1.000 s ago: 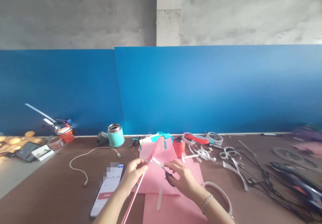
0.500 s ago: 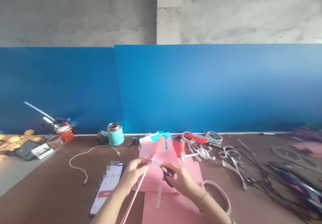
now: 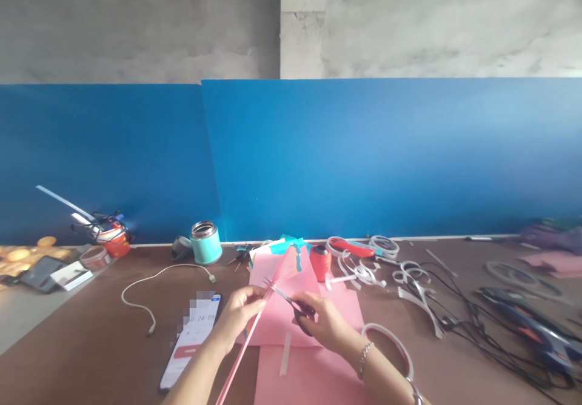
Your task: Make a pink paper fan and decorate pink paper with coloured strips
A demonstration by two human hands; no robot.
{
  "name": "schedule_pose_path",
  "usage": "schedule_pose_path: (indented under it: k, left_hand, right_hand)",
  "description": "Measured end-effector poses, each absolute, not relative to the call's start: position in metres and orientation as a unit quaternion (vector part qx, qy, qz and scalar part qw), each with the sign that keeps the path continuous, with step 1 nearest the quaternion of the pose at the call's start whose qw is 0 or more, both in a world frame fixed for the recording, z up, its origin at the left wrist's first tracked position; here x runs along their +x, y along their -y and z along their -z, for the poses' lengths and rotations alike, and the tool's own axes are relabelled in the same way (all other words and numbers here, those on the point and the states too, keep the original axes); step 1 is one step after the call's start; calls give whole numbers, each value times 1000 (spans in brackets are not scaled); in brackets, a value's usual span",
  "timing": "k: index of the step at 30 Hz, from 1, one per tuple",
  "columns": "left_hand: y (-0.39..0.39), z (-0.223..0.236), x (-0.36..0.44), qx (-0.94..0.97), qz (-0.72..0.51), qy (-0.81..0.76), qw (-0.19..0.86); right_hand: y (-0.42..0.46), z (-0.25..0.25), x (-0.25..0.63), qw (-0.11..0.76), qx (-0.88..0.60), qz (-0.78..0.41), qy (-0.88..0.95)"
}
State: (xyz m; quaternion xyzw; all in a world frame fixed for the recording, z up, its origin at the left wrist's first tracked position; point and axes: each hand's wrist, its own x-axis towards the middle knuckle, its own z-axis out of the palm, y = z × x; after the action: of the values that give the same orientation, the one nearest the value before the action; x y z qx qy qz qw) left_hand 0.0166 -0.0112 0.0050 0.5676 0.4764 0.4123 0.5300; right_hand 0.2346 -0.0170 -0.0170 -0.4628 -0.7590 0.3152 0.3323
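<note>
My right hand point(image 3: 325, 320) grips a pair of scissors point(image 3: 300, 315) by the dark handles, blades pointing up and left. Between the slightly parted blades runs a narrow pink strip point(image 3: 245, 345), which my left hand point(image 3: 243, 311) pinches close to the blade tips. The strip trails down toward the bottom edge of the view. Under both hands lie pink paper sheets point(image 3: 309, 368), one with a short whitish strip of tape point(image 3: 285, 354) on it. A red spool point(image 3: 321, 264) stands just beyond my right hand.
Left of my hands lie a phone point(image 3: 191, 344) and a white cable point(image 3: 136, 302). Behind stands a turquoise cup point(image 3: 205, 244). Tape rolls point(image 3: 384, 246), white scraps point(image 3: 359, 271), black cords point(image 3: 482, 326) and a dark tool point(image 3: 531, 326) lie to the right. A blue partition point(image 3: 364, 162) borders the table.
The whole view has shifted slightly, so things appear a little further left. The scissor blades look a bit more parted at the strip. Both hands keep their hold.
</note>
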Motion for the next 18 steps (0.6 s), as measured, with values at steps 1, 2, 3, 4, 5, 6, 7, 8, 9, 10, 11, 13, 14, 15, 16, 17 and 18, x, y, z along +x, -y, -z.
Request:
schedule_pose_path:
  k: [1,2,3,4,5,6,7,8,9,10,11,13,14,15,16,17,18]
  left_hand:
    - [11,-5,17,574,-409,-477,525]
    - [11,-4,16,581,-407,-478,519]
    - [11,-4,16,587,-405,-478,513]
    - [11,-3,16,592,-404,-478,507]
    - [10,-2,15,596,-403,-478,504]
    - [10,-1,15,598,-401,-478,503]
    - [10,-1,15,599,-399,-478,504]
    - [9,0,15,597,-397,-476,508]
    - [9,1,15,595,-396,-474,513]
    - [9,1,15,593,-396,-473,518]
    - [9,1,15,590,-396,-475,518]
    - [9,1,16,589,-395,-484,512]
    - [10,1,17,589,-394,-489,508]
    - [10,1,17,589,-395,-493,505]
    - [10,1,17,588,-397,-495,501]
    - [10,0,17,588,-402,-496,496]
    - [10,0,17,589,-410,-496,489]
  right_hand:
    - [18,17,233,332,-466,-308,760]
    - [19,16,232,333,-469,-299,761]
    - [19,15,231,334,-472,-292,762]
    - [20,15,230,333,-475,-288,762]
    - [20,15,229,333,-478,-290,760]
    - [20,15,229,332,-480,-294,757]
    - [20,15,228,331,-481,-300,754]
    - [19,16,229,332,-481,-306,752]
    - [18,17,229,333,-479,-312,750]
    - [17,18,230,336,-477,-320,747]
    - [17,19,230,339,-474,-331,742]
    - [16,22,231,344,-468,-355,732]
    - [16,23,231,346,-465,-362,730]
    - [17,24,231,349,-461,-363,731]
    - [17,24,232,351,-454,-355,738]
    - [18,24,233,356,-446,-338,748]
    - [19,25,234,363,-439,-313,760]
